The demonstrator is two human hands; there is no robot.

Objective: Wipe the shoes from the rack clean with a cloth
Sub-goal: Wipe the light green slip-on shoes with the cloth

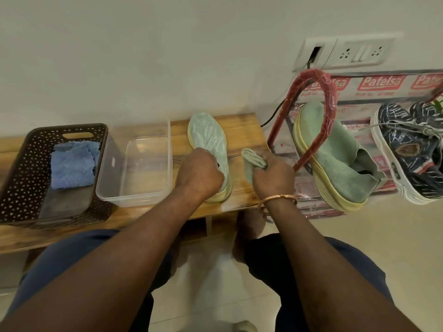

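The pale green knit shoe (208,140) lies on the wooden bench (242,130), toe far; the left hand (200,173) grips its heel end. Just right, the right hand (272,174) clutches a folded green cloth (251,161). Best pin the shoe firmly and stroke toe-to-heel.

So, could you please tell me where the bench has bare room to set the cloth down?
Bare wood lies between the green shoe and the right end of the bench, beyond the right hand, and along the front edge before the basket and tub. The left half is crowded.
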